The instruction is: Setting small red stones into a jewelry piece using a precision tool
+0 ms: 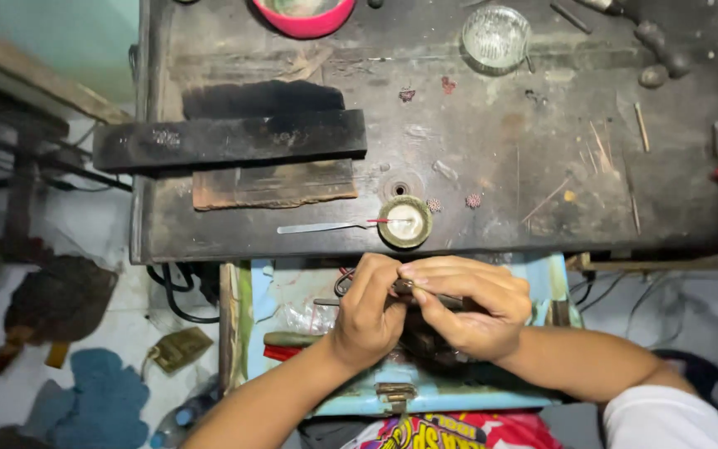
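Your left hand [367, 312] and right hand [467, 303] are pressed together, pinching a small dark tool [405, 288] just below the scarred dark table [500, 166], over an open blue drawer [292, 291]. A round tin [405, 222], tweezers [322, 227] and a glass dish [496, 37] sit on it.

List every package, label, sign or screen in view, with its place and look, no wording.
Clear plastic bag: in the light blue open box below the bench, left of the left hand; crumpled, see-through.
Printed shirt front: bottom edge; red with yellow and multicoloured print.
No signs or screens show.
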